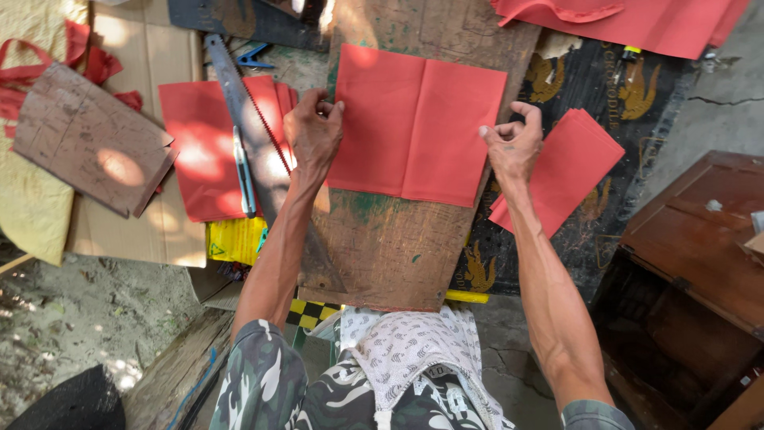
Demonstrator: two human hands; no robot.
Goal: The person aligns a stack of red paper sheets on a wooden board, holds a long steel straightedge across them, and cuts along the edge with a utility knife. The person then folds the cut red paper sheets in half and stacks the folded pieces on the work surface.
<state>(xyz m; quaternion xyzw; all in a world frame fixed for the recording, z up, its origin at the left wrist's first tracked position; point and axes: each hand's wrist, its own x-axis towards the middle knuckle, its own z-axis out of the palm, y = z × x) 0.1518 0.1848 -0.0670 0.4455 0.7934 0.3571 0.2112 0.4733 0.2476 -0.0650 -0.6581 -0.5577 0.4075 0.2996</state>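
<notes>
Half saw blade [239, 119] under red sheets [203, 151].

The folded paper sheet [414, 123] was plain red, as were the side stack [569, 171] and the sheets under the saw [203, 151]; the board [390, 247] beneath was worn brown w/ green paint smears. The mat [621, 103] was black w/ gold animal figures, the packet [235, 239] yellow. Trousers [270, 390] were green-grey camo, the cloth [414, 350] white w/ small grey marks, plus a black/yellow checker strip [312, 313].
</notes>
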